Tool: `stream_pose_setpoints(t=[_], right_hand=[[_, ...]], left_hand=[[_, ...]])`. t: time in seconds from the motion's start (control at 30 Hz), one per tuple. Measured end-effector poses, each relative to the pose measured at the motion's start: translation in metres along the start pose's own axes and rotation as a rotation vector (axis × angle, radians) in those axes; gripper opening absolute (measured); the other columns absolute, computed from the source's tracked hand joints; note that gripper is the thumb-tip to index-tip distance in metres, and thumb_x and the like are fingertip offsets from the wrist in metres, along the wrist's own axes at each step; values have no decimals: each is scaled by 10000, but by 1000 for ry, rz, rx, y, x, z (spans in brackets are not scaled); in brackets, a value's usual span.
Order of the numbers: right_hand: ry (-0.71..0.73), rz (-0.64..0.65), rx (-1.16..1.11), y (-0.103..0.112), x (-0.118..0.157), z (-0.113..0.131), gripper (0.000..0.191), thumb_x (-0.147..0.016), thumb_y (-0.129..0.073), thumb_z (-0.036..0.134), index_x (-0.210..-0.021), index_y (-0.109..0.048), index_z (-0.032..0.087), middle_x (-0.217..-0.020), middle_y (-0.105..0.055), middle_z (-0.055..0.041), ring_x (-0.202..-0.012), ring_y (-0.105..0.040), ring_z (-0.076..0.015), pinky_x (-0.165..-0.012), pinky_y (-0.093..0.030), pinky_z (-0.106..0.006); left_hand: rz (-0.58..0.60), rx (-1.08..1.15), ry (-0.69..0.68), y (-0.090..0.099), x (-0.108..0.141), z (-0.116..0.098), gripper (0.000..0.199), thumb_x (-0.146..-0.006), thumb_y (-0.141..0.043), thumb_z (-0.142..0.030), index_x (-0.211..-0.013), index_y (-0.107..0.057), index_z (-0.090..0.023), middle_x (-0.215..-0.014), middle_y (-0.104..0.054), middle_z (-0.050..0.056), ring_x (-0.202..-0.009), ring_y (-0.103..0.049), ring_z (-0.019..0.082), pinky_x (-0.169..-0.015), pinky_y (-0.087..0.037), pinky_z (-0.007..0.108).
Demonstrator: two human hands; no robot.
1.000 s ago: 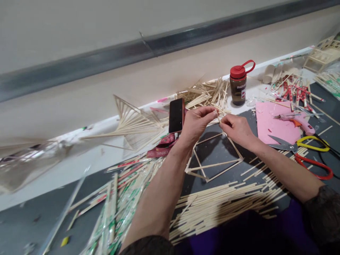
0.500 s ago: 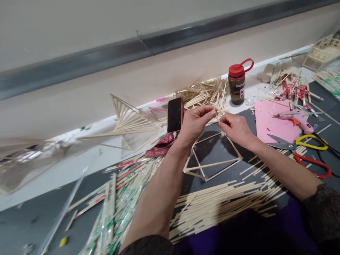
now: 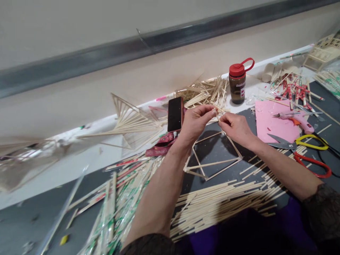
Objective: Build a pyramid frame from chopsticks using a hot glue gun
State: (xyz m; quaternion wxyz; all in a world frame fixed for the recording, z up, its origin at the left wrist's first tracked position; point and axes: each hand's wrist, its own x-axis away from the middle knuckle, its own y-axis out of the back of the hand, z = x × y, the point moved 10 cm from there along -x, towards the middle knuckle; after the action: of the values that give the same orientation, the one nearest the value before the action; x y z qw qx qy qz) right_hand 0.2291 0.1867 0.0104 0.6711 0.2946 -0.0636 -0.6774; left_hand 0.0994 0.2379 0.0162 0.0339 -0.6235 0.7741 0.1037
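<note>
A small open frame of thin wooden sticks (image 3: 212, 165) stands on the dark tabletop between my forearms, with pale blobs at its corners. At its far end, the fingers of my left hand (image 3: 198, 122) pinch the tip of a stick. My right hand (image 3: 235, 127) is closed on the same far part, a little lower and to the right. The fingers partly hide the joint there. Many loose wooden sticks (image 3: 225, 198) lie in front of the frame, close to my body.
Scissors (image 3: 287, 144), a pink glue gun (image 3: 294, 117) and a pink sheet (image 3: 265, 124) lie right. Behind stand a red-capped bottle (image 3: 237, 85) and a phone (image 3: 174, 114). Packaged chopsticks (image 3: 114, 209) and a twisted stick model (image 3: 132, 120) are left.
Both hands keep their hold at the frame's far end, with hardly any movement. The view has shifted very slightly.
</note>
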Motion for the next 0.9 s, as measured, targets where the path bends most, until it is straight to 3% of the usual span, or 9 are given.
stream_pose_setpoints(t=[0.7, 0.9], right_hand=[[-38, 8, -9, 0, 0, -3, 174, -881, -610, 165, -717, -571, 206, -729, -661, 3, -680, -554, -129, -724, -419, -287], [-26, 1, -21, 0, 1, -1, 160, -880, -604, 175, -723, -584, 203, -730, -669, 1, -681, -563, -131, -725, -425, -285]], left_hand=[[10, 28, 48, 2, 3, -1, 341, -620, -914, -431, -833, -821, -182, -864, -788, 45, -790, -667, 160, -815, -526, 288], [-22, 47, 126, 11, 4, 7, 369, -672, -847, -390, -994, -841, -208, -880, -808, 60, -845, -702, 188, -825, -541, 313]])
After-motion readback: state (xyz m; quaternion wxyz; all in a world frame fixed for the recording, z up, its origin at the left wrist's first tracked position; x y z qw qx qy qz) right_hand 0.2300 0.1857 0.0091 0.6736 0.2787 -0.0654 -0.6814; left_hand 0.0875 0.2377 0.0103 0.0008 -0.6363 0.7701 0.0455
